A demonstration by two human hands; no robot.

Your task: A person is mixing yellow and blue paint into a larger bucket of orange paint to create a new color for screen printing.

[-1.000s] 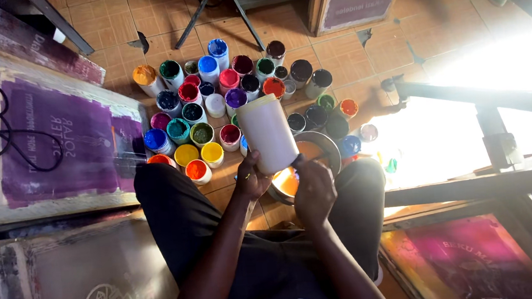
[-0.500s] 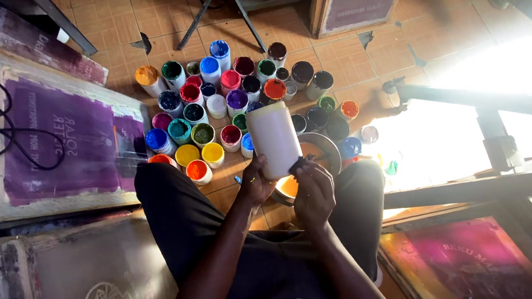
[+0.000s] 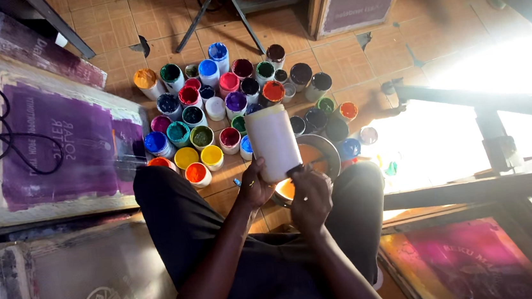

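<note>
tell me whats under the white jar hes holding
Under the white jar, gripped by the left hand, sits a round metal bowl with orange paint showing. The right hand and the jar cover most of the bowl's inside.

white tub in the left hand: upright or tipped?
Tipped. The white tub is held by the left hand with its mouth angled down toward the round bowl of orange paint; the right hand is at its mouth.
</note>
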